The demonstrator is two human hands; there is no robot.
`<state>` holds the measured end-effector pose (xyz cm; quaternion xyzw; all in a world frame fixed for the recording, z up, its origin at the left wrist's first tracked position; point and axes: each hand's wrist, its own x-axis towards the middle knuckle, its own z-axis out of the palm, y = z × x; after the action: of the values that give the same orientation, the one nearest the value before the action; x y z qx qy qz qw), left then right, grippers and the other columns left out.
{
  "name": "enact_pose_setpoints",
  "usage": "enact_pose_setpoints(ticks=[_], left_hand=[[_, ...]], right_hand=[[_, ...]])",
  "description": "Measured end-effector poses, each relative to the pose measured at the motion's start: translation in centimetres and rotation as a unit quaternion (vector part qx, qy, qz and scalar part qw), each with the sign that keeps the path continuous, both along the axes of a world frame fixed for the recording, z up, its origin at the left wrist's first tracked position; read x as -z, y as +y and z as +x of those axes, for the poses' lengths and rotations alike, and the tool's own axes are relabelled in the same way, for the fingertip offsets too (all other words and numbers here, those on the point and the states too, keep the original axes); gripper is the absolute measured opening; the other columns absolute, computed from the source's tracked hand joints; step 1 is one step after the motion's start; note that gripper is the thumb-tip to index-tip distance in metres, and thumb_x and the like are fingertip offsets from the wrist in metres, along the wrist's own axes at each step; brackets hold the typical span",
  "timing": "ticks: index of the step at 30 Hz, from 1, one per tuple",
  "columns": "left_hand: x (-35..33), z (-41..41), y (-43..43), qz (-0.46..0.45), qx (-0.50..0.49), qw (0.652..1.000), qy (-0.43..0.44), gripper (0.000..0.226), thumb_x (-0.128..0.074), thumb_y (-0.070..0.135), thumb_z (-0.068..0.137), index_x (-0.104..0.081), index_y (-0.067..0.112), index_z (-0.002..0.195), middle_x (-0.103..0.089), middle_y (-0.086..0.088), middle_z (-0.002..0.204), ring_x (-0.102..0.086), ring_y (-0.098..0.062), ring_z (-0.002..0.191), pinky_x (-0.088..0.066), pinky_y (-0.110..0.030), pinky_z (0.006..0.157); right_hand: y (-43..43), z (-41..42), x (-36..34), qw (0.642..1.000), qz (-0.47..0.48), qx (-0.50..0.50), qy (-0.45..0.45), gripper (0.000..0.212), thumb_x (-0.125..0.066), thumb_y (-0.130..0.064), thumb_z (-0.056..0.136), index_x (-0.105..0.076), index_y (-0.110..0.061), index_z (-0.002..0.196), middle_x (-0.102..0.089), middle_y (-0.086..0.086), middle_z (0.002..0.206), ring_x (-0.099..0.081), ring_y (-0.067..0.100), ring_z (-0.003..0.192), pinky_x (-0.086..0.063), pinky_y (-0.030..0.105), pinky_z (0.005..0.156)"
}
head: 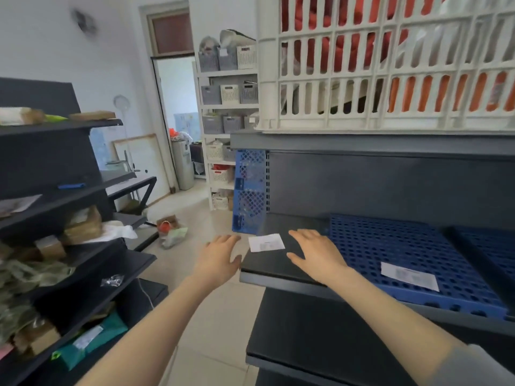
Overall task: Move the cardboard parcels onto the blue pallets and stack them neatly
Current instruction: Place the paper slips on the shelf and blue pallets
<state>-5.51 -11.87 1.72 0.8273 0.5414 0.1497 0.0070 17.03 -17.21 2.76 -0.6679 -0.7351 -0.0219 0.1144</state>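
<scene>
Biggest thing in shot is the dark shelf unit [278, 271] on the right, and on its top deck sits one white slatted crate [362, 65] with orange-red goods showing through, parked high and clear of the working level. Below it, the blue pallets, and I count three. One lies flat on the shelf [390, 246], ready to take a load. A second flat one [490, 246] peeks in at the far right beyond a dark divider. A third stands upright [249, 190] against the shelf end, looking like a spare. Not one parcel on any of them yet! The cardboard parcels [83, 227] are across the aisle on the left rack [55, 126], jumbled among bags. Several brown ones show, though blur rules out an exact count. Now the two hands, both empty, fingers spread and relaxed, gripping nothing. The right hand [315, 254] hovers over the bare shelf just beside the flat pallet, and the left hand [220, 260] hangs off the shelf corner over the floor. That reads as between loads, I'd say. Smallest of all are two white paper slips, one [266, 242] on the shelf between the hands and one [409, 275] lying on the pallet.
</scene>
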Motion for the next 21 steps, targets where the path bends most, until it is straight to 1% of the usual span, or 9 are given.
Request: enact_pose_setpoints(ticks=[4, 7, 10, 13, 15, 17, 19, 21], left_hand=[[0.8, 0.7, 5.2, -0.013, 0.022, 1.0, 0.001, 0.051, -0.046, 0.033, 0.095, -0.036, 0.019, 0.143, -0.044, 0.0, 0.144, -0.04, -0.02, 0.132, -0.033, -0.033, 0.104], [1.9, 1.9, 8.6, -0.041, 0.047, 0.998, 0.005, 0.049, -0.045, 0.032, 0.095, -0.035, 0.019, 0.142, -0.043, 0.0, 0.144, -0.039, -0.02, 0.132, -0.031, -0.033, 0.106], [3.6, 3.0, 11.6, -0.069, 0.064, 0.995, 0.011, 0.047, -0.045, 0.032, 0.095, -0.037, 0.02, 0.14, -0.044, 0.0, 0.142, -0.04, -0.02, 0.131, -0.033, -0.033, 0.105], [5.0, 3.8, 13.8, -0.086, 0.073, 0.994, 0.014, 0.044, -0.041, 0.035, 0.096, -0.039, 0.02, 0.138, -0.047, 0.0, 0.138, -0.043, -0.02, 0.128, -0.035, -0.033, 0.105], [5.7, 4.4, 14.8, -0.096, 0.069, 0.993, 0.0, 0.04, -0.036, 0.037, 0.098, -0.043, 0.019, 0.132, -0.051, -0.001, 0.133, -0.047, -0.021, 0.123, -0.037, -0.033, 0.101], [6.0, 4.9, 15.6, -0.117, 0.066, 0.99, -0.03, 0.035, -0.036, 0.034, 0.098, -0.047, 0.016, 0.127, -0.056, -0.004, 0.127, -0.052, -0.023, 0.116, -0.042, -0.033, 0.096], [5.9, 5.3, 16.2, -0.128, 0.064, 0.988, -0.053, 0.03, -0.039, 0.027, 0.097, -0.049, 0.014, 0.122, -0.058, -0.006, 0.121, -0.056, -0.025, 0.108, -0.046, -0.035, 0.09], [5.6, 5.8, 16.6, -0.124, 0.059, 0.988, -0.066, 0.027, -0.041, 0.018, 0.094, -0.052, 0.013, 0.118, -0.059, -0.006, 0.118, -0.058, -0.025, 0.104, -0.047, -0.032, 0.085]], right_hand=[[5.1, -0.6, 0.8, 1.0, -0.008, 0.028, -0.004, 0.052, -0.044, -0.034, 0.099, -0.032, -0.017, 0.146, -0.042, 0.005, 0.146, -0.038, 0.023, 0.133, -0.035, 0.038, 0.107], [8.6, -0.9, 1.6, 0.998, -0.019, 0.056, -0.003, 0.041, -0.044, -0.029, 0.098, -0.042, -0.015, 0.137, -0.05, 0.007, 0.135, -0.045, 0.025, 0.125, -0.039, 0.038, 0.1], [11.6, -1.1, 2.9, 0.996, -0.035, 0.077, 0.0, 0.033, -0.044, -0.027, 0.097, -0.05, -0.013, 0.126, -0.054, 0.007, 0.127, -0.047, 0.024, 0.121, -0.04, 0.036, 0.096], [14.4, -0.9, 4.1, 0.995, -0.044, 0.09, 0.023, 0.031, -0.046, -0.03, 0.096, -0.053, -0.012, 0.121, -0.055, 0.007, 0.123, -0.047, 0.024, 0.119, -0.042, 0.036, 0.095], [15.8, -0.8, 4.7, 0.993, -0.06, 0.089, 0.041, 0.037, -0.047, -0.032, 0.095, -0.051, -0.013, 0.126, -0.052, 0.007, 0.126, -0.045, 0.024, 0.121, -0.041, 0.037, 0.097], [16.9, -0.7, 5.3, 0.992, -0.074, 0.093, 0.053, 0.04, -0.047, -0.035, 0.095, -0.05, -0.014, 0.128, -0.05, 0.006, 0.127, -0.043, 0.024, 0.122, -0.039, 0.036, 0.098], [17.6, -0.6, 5.6, 0.99, -0.072, 0.1, 0.067, 0.034, -0.048, -0.036, 0.094, -0.053, -0.015, 0.12, -0.05, 0.005, 0.123, -0.045, 0.023, 0.119, -0.038, 0.036, 0.096], [17.9, -0.4, 5.7, 0.989, -0.07, 0.101, 0.083, 0.024, -0.05, -0.035, 0.094, -0.053, -0.016, 0.107, -0.051, 0.004, 0.116, -0.047, 0.023, 0.114, -0.038, 0.035, 0.092]])
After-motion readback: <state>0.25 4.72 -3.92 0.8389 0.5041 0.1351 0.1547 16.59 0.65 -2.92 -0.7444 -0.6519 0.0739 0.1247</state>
